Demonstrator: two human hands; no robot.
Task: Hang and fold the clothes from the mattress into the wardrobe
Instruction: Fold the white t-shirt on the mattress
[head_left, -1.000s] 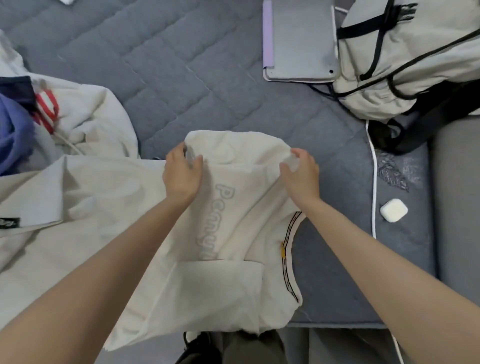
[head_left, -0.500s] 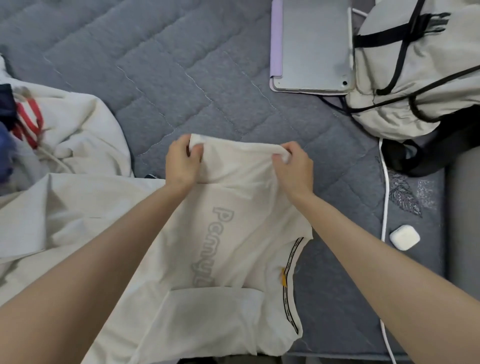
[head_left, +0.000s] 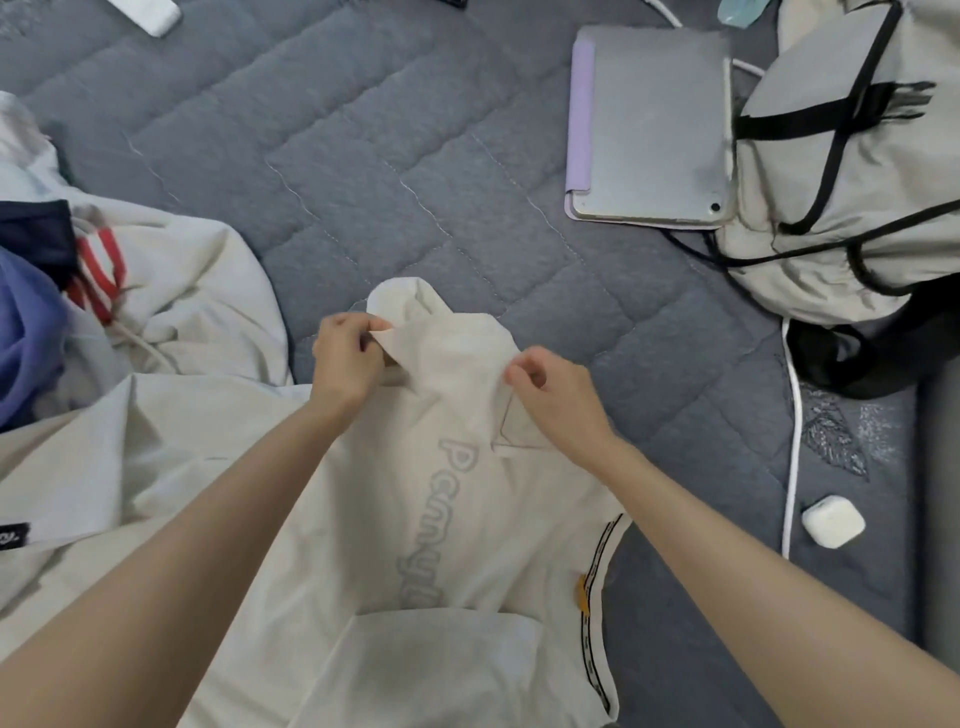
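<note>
Left hand and right hand each pinch the cream shirt's far fold between them

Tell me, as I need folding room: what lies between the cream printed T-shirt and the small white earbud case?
Head view: grey quilted mattress, crossed by a thin white cable near the earbud case.

backpack cut off by the right edge. white object and teal item cut off at top; neither identifiable. cream shirt runs past the bottom edge; its printed lettering is partly covered by a fold. black label clipped at left, text unreadable.
</note>
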